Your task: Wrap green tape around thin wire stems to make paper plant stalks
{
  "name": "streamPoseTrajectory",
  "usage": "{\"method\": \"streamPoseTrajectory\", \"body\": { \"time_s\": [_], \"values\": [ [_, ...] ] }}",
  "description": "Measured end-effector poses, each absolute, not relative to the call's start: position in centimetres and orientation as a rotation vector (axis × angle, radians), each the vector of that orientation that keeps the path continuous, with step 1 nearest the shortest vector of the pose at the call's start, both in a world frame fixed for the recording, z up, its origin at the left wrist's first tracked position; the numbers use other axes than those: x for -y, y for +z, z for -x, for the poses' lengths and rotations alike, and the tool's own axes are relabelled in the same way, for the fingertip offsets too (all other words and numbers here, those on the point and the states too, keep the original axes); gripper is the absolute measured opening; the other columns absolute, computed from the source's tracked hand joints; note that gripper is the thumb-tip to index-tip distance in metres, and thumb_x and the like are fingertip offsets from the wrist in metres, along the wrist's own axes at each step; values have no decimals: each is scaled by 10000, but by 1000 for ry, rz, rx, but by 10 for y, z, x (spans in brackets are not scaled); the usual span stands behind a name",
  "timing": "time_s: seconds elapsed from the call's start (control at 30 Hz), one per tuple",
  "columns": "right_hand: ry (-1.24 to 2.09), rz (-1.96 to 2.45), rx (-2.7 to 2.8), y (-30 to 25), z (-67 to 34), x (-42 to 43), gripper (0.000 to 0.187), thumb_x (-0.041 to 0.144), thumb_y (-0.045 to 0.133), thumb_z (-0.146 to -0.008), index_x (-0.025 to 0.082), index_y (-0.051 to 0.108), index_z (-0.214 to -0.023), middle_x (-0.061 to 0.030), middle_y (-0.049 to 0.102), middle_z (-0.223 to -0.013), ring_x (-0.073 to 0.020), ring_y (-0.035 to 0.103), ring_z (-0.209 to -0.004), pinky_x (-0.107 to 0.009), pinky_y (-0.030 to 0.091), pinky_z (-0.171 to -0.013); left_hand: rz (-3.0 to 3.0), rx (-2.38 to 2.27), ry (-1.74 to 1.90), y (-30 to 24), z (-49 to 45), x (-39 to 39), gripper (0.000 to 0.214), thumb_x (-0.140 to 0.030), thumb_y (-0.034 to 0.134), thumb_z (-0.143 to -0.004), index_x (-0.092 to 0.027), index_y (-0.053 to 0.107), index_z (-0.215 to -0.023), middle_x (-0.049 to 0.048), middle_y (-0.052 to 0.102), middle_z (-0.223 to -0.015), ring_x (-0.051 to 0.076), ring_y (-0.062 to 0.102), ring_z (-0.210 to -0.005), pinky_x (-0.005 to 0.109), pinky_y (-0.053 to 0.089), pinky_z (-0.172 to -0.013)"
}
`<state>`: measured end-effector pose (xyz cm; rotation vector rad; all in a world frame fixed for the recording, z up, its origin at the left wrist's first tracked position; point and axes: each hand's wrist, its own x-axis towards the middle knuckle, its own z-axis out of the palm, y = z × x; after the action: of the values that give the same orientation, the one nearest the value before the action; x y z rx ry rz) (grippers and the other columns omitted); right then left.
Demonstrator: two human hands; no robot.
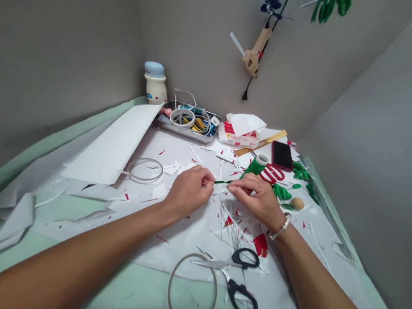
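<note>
My left hand [191, 188] is closed in a pinch on one end of a thin green strip [221, 181], which looks like wrapped wire or thread. Across a small gap, my right hand [256, 197] pinches the other end, its fingers curled together. Just behind the right hand, a spool of green thread [255, 166] leans on the table. Below that hand lies a bundle of thin white wires [231, 222] among red and white scraps. Several green leaves [282, 192] and a small tan ball [297, 203] rest to the right.
Black-handled scissors [241, 292] and a tape roll [170, 297] lie in front. Red-handled scissors [272, 173], a phone [282, 155], a tissue pack [238, 134] and a metal tray [189, 134] are behind. A glue gun [255, 56] hangs on the wall. White card [112, 146] lies left.
</note>
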<state>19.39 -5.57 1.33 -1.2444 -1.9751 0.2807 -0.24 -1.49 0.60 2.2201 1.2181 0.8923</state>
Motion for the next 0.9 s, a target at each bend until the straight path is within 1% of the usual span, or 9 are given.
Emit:
{"method": "streamPoseTrajectory", "body": {
  "time_s": [0.13, 0.3, 0.47, 0.6, 0.73, 0.9],
  "values": [
    [258, 1211, 2059, 12, -189, 58, 142, 302, 623, -840, 216, 729, -802, 21, 512, -581, -123, 467, -599, -296, 344, -647, -2196, -1252, 974, 5, 3, 14, 148, -200, 487, -789, -170, 631, -802, 36, 617, -813, 150, 555, -724, 258, 425, -664],
    [243, 1192, 2078, 12, -187, 59, 147, 310, 621, -844, 223, 734, -808, 26, 485, -555, -123, 454, -589, -298, 336, -644, -2260, -1201, 903, 7, 1, 17, 132, -185, 493, -766, -169, 624, -763, 38, 610, -805, 141, 542, -687, 248, 409, -620],
    [362, 1229, 1956, 18, -191, 61, 179, 327, 604, -850, 211, 732, -803, 5, 544, -593, -132, 485, -608, -284, 388, -626, -2180, -1079, 764, 13, 1, 19, 127, -161, 514, -703, -170, 639, -726, 17, 612, -741, 125, 525, -633, 230, 394, -585],
    [492, 1257, 1907, 20, -194, 60, 222, 365, 588, -849, 204, 732, -796, -11, 593, -644, -135, 517, -623, -274, 418, -602, -2063, -924, 641, 13, 1, 20, 151, -172, 511, -697, -169, 661, -715, 4, 628, -690, 118, 527, -606, 220, 392, -570],
    [652, 1280, 1868, 16, -197, 56, 217, 371, 608, -828, 195, 731, -801, -13, 632, -693, -129, 553, -635, -259, 442, -601, -1932, -748, 526, 11, 2, 18, 155, -180, 539, -694, -169, 681, -755, 0, 656, -700, 114, 543, -623, 213, 399, -583],
    [727, 1348, 1774, 7, -199, 51, 202, 359, 619, -813, 186, 720, -792, -15, 683, -745, -143, 594, -666, -258, 459, -612, -1661, -665, 553, 15, 3, 17, 121, -270, 608, -714, -165, 664, -739, -18, 583, -611, 94, 497, -555, 208, 388, -547]
  ]
}}
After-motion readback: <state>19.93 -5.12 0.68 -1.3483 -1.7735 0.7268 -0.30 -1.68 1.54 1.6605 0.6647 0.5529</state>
